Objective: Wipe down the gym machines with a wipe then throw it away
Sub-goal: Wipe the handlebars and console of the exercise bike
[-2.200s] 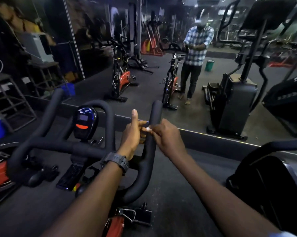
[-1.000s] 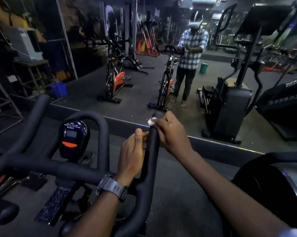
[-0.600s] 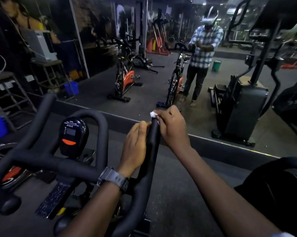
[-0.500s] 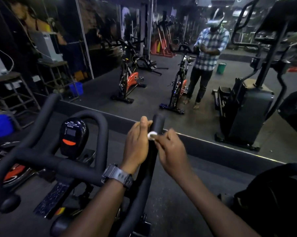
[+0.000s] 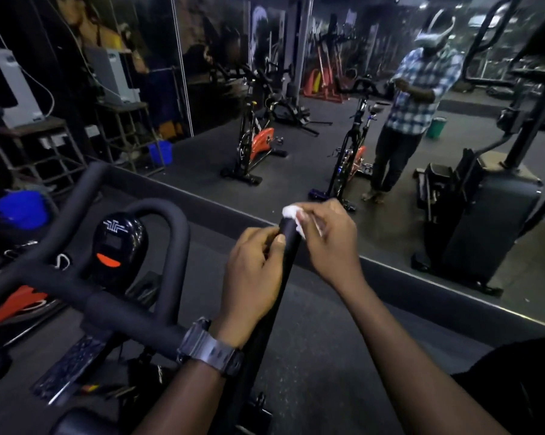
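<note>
A black spin bike fills the foreground, its padded handlebars (image 5: pixel 114 306) spreading left and its right horn (image 5: pixel 288 243) rising at centre. My left hand (image 5: pixel 252 277), with a dark watch on the wrist, grips that horn just below its tip. My right hand (image 5: pixel 327 243) pinches a small white wipe (image 5: pixel 291 215) against the horn's tip. The bike's console (image 5: pixel 117 243) with an orange mark sits inside the handlebar loop.
A wall mirror stands just ahead, its base strip (image 5: pixel 390 287) crossing the floor. A dark machine part (image 5: pixel 516 387) is at my lower right. A blue bucket (image 5: pixel 20 208) and metal racks (image 5: pixel 39 152) are to the left. A green bin (image 5: pixel 436 127) shows in the reflection.
My right hand slid the wipe up the horn from below the tip to its very end. My left hand kept its grip on the horn.
</note>
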The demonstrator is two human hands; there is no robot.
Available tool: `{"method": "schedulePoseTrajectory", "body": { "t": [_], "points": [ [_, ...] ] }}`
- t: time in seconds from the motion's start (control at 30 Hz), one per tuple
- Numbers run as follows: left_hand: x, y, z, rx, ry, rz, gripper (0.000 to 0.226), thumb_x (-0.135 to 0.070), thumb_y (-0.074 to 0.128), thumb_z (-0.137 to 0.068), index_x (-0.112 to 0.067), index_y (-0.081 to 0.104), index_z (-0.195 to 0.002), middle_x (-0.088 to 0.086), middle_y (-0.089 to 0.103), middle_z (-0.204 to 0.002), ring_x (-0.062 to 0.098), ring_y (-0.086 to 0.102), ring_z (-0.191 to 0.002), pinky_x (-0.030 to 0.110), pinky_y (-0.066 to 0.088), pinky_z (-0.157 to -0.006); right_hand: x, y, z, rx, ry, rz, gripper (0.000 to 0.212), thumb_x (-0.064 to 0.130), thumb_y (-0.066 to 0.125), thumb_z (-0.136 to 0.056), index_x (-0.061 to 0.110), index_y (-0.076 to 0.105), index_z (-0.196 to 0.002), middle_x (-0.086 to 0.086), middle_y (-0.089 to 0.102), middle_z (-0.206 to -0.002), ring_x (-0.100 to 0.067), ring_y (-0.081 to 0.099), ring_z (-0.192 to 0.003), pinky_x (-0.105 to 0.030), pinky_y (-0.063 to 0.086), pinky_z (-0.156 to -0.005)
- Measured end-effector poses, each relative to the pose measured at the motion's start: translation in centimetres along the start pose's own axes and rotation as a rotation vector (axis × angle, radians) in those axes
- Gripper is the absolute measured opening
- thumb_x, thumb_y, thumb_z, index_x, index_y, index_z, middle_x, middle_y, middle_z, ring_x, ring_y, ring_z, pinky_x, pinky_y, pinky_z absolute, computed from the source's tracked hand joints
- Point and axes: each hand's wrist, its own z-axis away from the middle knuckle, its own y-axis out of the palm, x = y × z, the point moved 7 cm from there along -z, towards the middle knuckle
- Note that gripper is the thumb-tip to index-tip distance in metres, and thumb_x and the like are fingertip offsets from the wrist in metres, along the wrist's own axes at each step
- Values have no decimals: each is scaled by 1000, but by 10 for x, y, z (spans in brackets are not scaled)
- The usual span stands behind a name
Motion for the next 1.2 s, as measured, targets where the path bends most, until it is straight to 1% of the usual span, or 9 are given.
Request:
{"method": "schedulePoseTrajectory", "body": {
  "t": [0.1,0.2,0.3,0.4,0.47,0.7,0.97,1.1,1.2],
  "points": [
    [-5,1,-5,-16,40,-109,23,-15,66,-89,-15,70,-111,-7,63,-104,9,63,-90,25,52,-82,-18,18,-30,216,122,-138,22,25,55,-94,25,76,-102,9,72,-100,-4,62,-94,-28,49,-87],
    [-9,-1,-9,-1,39,-156,25,-15,72,-85,-17,73,-110,-12,64,-101,-2,61,-82,7,45,-73,-42,23,-19,414,336,-562,22,15,55,-97,16,75,-105,-2,73,-106,-8,61,-93,-24,46,-79],
    [-13,-4,-8,-78,14,-176,20,-24,71,-83,-21,75,-101,-12,65,-94,-2,60,-77,18,50,-71,-62,43,-10,573,592,-1020,24,7,56,-93,3,70,-111,-20,66,-110,-28,54,-100,-34,45,-87],
    [-19,3,-4,-188,-30,-254,22,-37,65,-82,-26,76,-98,-12,66,-90,3,63,-81,31,53,-74,-62,71,-16,731,687,-1271,30,1,54,-82,0,71,-107,-18,67,-112,-24,63,-100,-35,48,-99],
    [-23,7,1,-233,-56,-297,25,-35,66,-84,-27,76,-105,-13,67,-95,2,65,-87,28,53,-78,-64,80,-7,786,742,-1400,34,-7,47,-83,2,70,-107,-14,69,-103,-18,66,-90,-28,53,-89],
    [-43,20,19,-471,-58,-585,25,-26,67,-89,-17,75,-112,-9,67,-101,-1,61,-93,7,42,-85,-56,97,3,973,817,-1496,29,-5,43,-93,5,69,-97,-5,72,-86,-10,67,-74,-18,55,-65],
    [-41,23,38,-527,-21,-748,23,-24,69,-90,-12,75,-108,-2,67,-100,16,64,-91,33,51,-79,-52,110,40,1184,857,-1498,38,-7,46,-87,14,74,-102,-5,68,-110,-13,63,-91,-23,51,-81],
    [-36,25,57,-593,-60,-758,27,-28,65,-90,-12,75,-109,-2,66,-100,18,61,-91,32,50,-80,-46,111,22,1160,771,-1569,37,-1,51,-77,19,79,-91,-1,72,-100,-10,67,-83,-20,55,-74],
    [-38,29,60,-622,-72,-811,23,-23,71,-90,-11,74,-109,0,66,-100,18,61,-91,31,51,-79,-36,122,56,1364,728,-1479,31,-1,55,-78,17,78,-87,-6,71,-93,-13,68,-84,-23,55,-74]
  ]
}}
